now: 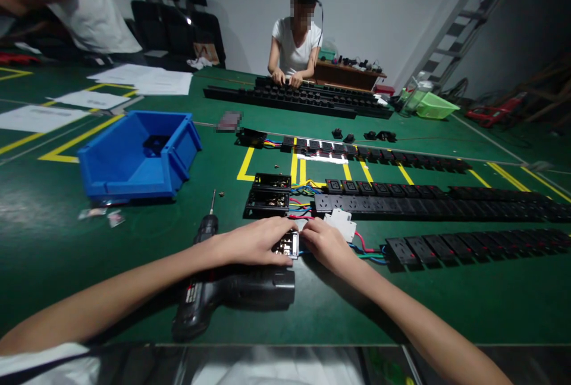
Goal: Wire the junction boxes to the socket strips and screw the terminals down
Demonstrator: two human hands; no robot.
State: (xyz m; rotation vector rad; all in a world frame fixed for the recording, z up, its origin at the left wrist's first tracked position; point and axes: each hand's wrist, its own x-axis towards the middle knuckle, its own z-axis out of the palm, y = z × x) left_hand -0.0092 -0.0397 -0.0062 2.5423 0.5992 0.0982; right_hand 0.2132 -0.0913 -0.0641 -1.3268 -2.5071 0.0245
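My left hand [256, 242] is wrapped over a small black terminal box [291, 244] with brass-coloured contacts showing, held on the green table. Close to its right end, my right hand [328, 245] has thumb and fingers pinched together; whatever is between the fingertips is hidden, though blue wire runs just below. A white breaker-like block [342, 225] lies right behind my right hand. Red, blue and green wires [368, 256] lead from there to a black strip of sockets [446, 251]. A cordless screwdriver [200, 290] lies beneath my left forearm, its bit pointing away from me.
Beyond my hands lie more black socket strips [401, 205] with wired end boxes [267, 200]. A blue bin [129, 180] stands on the left, near paper sheets [151, 78]. Across the table a person [294, 46] handles long black strips; another person stands at far left.
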